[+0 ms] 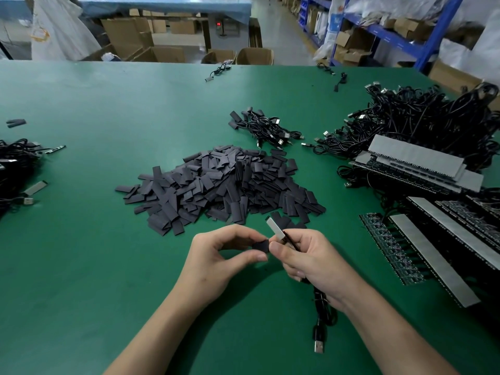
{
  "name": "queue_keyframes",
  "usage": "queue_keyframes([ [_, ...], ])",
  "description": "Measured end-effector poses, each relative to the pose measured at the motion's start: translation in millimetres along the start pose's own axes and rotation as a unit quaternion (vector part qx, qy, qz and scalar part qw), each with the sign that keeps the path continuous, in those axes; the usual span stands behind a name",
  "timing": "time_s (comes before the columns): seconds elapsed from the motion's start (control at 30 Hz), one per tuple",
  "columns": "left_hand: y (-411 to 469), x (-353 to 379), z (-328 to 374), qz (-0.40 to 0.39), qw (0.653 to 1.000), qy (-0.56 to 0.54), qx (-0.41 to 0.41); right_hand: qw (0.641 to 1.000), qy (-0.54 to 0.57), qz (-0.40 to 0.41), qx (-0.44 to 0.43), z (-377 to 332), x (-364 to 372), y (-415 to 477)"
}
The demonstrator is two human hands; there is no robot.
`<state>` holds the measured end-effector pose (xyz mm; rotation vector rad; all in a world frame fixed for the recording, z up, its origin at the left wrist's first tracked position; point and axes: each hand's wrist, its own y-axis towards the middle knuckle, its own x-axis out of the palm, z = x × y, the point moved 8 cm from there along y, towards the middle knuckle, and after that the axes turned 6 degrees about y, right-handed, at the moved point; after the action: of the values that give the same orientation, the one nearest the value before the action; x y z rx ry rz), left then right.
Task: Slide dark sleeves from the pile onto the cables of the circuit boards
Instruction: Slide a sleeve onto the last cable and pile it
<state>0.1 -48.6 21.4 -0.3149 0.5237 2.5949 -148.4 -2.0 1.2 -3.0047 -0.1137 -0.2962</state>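
A flat, matte dark sleeve (262, 245) is pinched between thumb and forefinger of the left hand (216, 255), just beside a narrow circuit board (275, 228) with a pale grey face. The board and its black cable (322, 307) are gripped in the curled right hand (316, 255). The cable ends nearer in a metal USB plug (319, 346). The pile of sleeves (216, 185) is heaped just beyond the hands on the smooth green table (108, 266). Stacked board strips (433, 239) are laid at the right; cardboard boxes (254, 56) and blue shelving (392, 33) are seen far off.
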Motion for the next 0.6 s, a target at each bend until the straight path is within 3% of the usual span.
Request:
queue_keyframes([
  [0.23,0.2,1.3,-1.3,-0.005,1.0,-0.009,-0.008,1.0,0.01,-0.007,0.008,2.8,-2.4,0.2],
  [0.6,-1.9,-0.7,5.8,0.001,0.996,0.076,0.036,1.0,-0.011,-0.017,0.019,4.0,-2.4,-0.5],
])
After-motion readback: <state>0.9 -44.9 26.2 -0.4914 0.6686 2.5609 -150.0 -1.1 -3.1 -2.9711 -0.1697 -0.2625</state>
